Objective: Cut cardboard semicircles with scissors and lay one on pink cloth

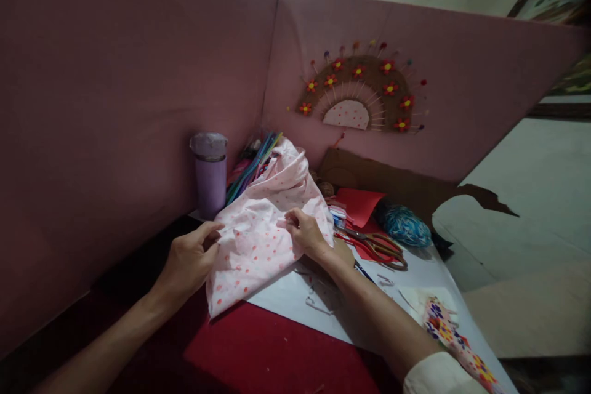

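A white-pink fabric (258,246) with red dots lies rumpled over the table, its back part heaped up against other supplies. My left hand (191,255) pinches the fabric's left edge between thumb and fingers. On the right side of the cloth, my right hand (305,231) is closed on a fold, thumb and index finger together. The cloth's near corner hangs over the red surface (258,345). What lies beneath the fabric is hidden.
A purple tumbler (211,178) stands at the left. Brown-handled scissors (373,243), red paper (357,204) and blue yarn (406,226) lie at the right. Behind are pipe cleaners (252,169), cut cardboard (388,178) and a flowered half-ring (357,71) on the pink partition.
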Demonstrator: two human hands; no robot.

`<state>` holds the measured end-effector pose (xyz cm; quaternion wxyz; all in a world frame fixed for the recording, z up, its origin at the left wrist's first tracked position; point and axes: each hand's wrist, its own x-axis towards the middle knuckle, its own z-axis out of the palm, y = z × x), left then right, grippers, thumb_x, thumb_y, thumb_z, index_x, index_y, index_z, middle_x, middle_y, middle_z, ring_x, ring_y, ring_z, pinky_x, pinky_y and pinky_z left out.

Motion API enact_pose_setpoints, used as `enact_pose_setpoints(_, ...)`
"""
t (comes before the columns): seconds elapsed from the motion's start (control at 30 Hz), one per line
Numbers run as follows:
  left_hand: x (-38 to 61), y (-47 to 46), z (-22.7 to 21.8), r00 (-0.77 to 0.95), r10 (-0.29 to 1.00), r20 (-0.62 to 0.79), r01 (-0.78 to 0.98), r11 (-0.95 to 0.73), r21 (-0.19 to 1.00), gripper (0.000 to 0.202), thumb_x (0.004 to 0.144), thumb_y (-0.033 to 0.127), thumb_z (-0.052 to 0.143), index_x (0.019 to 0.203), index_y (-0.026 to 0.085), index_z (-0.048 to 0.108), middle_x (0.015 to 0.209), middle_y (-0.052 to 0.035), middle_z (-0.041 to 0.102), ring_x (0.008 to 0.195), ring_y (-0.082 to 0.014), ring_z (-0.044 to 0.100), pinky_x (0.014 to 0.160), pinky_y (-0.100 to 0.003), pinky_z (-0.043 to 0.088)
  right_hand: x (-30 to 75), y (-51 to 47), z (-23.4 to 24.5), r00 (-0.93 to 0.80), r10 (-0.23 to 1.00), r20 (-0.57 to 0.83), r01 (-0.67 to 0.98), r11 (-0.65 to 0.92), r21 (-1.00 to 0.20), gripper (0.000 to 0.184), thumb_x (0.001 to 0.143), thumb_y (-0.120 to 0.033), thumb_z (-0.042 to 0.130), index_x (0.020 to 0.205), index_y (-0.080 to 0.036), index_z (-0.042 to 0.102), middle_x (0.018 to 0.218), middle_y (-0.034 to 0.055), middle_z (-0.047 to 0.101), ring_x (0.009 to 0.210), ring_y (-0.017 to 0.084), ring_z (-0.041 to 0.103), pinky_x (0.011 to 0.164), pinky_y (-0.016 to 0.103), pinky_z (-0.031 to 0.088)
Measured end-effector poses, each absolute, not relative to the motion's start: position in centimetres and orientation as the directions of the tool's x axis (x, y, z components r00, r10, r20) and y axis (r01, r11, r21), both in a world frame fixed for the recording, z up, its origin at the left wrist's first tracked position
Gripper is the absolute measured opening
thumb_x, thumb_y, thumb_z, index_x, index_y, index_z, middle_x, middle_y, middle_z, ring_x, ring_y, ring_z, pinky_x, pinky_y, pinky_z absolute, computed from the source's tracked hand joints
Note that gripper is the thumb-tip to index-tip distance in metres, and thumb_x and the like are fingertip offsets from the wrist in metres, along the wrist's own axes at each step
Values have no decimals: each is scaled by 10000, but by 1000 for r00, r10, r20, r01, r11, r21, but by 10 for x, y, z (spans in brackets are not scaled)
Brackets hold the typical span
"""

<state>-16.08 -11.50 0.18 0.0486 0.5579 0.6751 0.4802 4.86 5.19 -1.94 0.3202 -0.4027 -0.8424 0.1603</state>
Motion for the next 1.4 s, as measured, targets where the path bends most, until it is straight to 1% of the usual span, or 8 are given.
enact_pose_setpoints(0.4,-169,-105,10,-425,831,360,569,-64,820,245,661,257,568,874,191,668,808,-40,720,758,-222,680,577,-274,500,41,40,-10,-517,736,437,593,677,-436,187,779,-81,556,900,-182,656,972,100,647,941,234,570,805,324,419)
enact_pose_setpoints(0.53,-153,-106,22,-369,873,317,464,-123,877,241,673,274,607,878,161,665,694,-28,689,590,-182,631,509,-268,473,25,8,8,-651,612,450,421,784,-457,587,684,-118,695,1235,-239,534,1243,48,563,888,154,573,779,244,455)
enact_pose_setpoints(0.6,-149,-108,29,-303,894,330,432,-180,884,238,701,307,620,881,160,673,691,-28,686,596,-173,622,513,-258,466,14,-8,13,-707,565,425,272,772,-574,548,704,-90,649,1216,-259,553,1143,10,624,747,129,570,728,238,458)
enact_pose_setpoints(0.7,-158,-110,35,-349,869,351,469,-162,868,260,773,389,564,864,176,682,725,-33,699,583,-164,612,480,-244,438,3,-23,7,-686,622,377,258,693,-673,290,735,-26,520,885,-215,680,813,-23,672,707,130,574,691,219,433)
enact_pose_setpoints(0.87,-189,-107,31,-375,827,419,774,30,633,219,774,308,515,851,203,691,820,-56,737,766,-221,671,666,-280,463,1,-29,-15,-687,669,284,298,616,-729,133,692,-69,587,699,-169,674,638,-23,634,596,124,547,539,189,385)
enact_pose_setpoints(1.03,-181,-97,30,-326,913,246,901,221,374,245,803,288,491,946,208,673,840,-103,725,778,-274,661,645,-326,418,1,-29,-23,-688,688,230,330,579,-746,145,672,-49,576,658,-163,665,617,-29,621,580,109,521,532,178,359)
enact_pose_setpoints(1.17,-173,-82,29,-408,889,205,818,256,515,282,730,203,567,1000,189,645,841,-127,706,820,-317,645,684,-369,408,0,-27,-25,-691,689,217,332,570,-752,140,662,-55,567,651,-164,654,608,-35,613,586,111,519,537,179,358)
enact_pose_setpoints(1.4,-155,-69,34,-248,955,162,513,-12,858,312,638,190,627,948,166,616,717,-24,669,706,-210,634,645,-307,454,-2,-25,-26,-644,713,276,291,562,-774,200,704,-91,515,847,-193,611,767,-16,666,701,153,586,648,232,430)
